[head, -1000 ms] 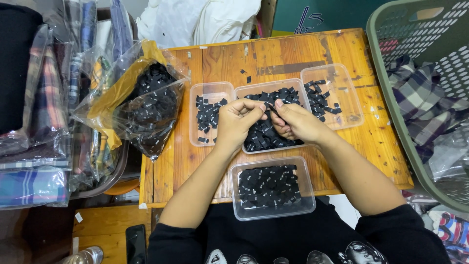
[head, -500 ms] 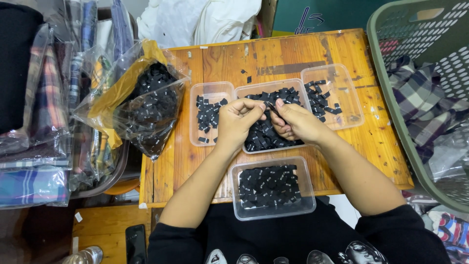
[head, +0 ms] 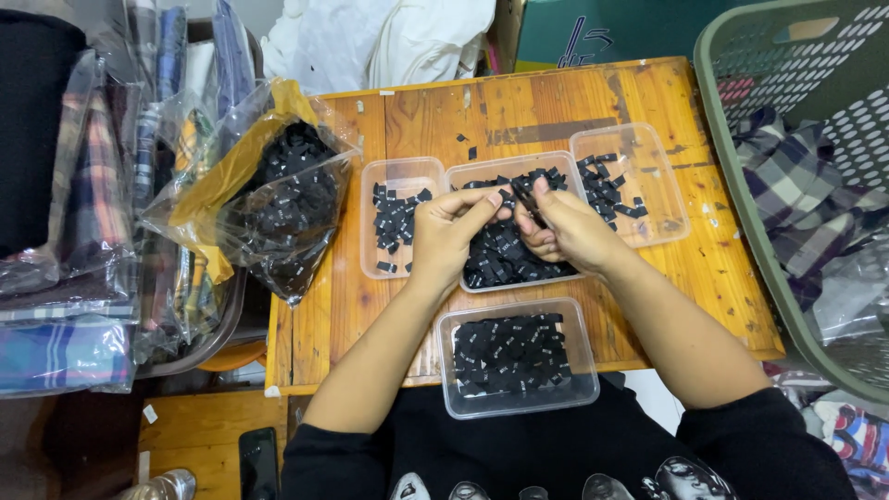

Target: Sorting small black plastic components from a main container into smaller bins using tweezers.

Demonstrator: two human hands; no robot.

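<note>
Plastic-wrapped plaid cloth is stacked at the far left, and beside it an open clear bag of small black pieces slumps over the left edge of the wooden surface. Next comes a clear tray holding a few scattered black pieces, touching a fuller middle tray. Above that middle tray the left hand and right hand meet, fingers curled nearly shut and pinching a small black piece between them; the hands hide part of the heap below. A third clear tray with some pieces sits just to the right, and a fourth, well filled tray lies nearest the person. At the far right, a green perforated basket holds checked fabric.
</note>
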